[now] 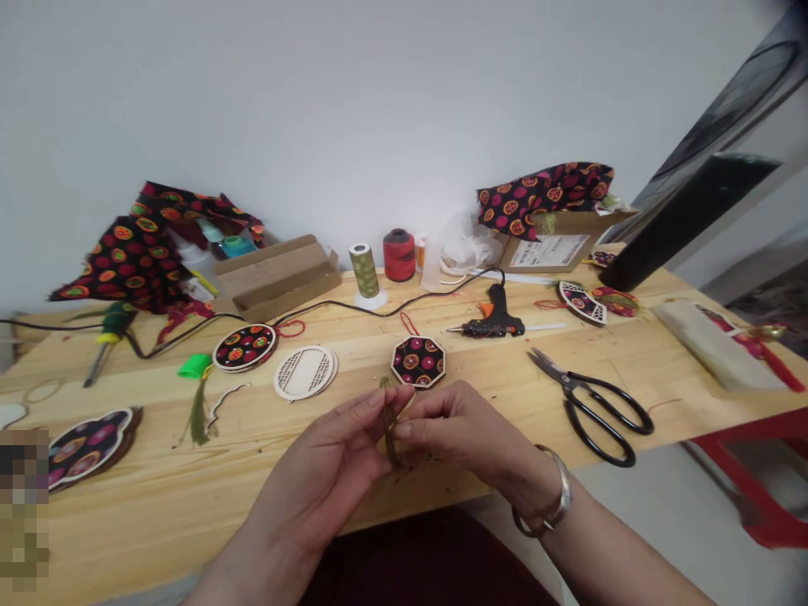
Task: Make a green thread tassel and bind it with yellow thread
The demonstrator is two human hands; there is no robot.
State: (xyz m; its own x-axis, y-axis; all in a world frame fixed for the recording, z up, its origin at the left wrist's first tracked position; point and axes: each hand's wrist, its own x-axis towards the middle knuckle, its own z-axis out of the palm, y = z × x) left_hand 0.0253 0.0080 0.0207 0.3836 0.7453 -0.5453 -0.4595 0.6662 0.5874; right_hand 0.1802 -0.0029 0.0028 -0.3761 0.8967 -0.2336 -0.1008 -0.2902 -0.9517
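Olive-green threads point(390, 425) hang in a small bundle between my two hands, near the table's front edge. My left hand point(344, 450) pinches the bundle near its top with thumb and fingers. From the right, my right hand point(451, 429) closes its thumb and bent index finger on the same threads; a bangle is on that wrist. Just beyond my fingertips lies an octagonal ornament point(418, 362) with patterned dark fabric, a pale rim and a red loop. Black-handled scissors point(587, 404) lie open to the right of my right hand.
A glue gun point(496, 316) and its black cable lie behind the ornament. Thread spools point(364, 271) stand near the wall. Round ornaments point(245, 348), a wooden frame point(305, 373) and a green tassel point(200, 412) are on the left. A dark cylinder point(682, 223) leans at the right.
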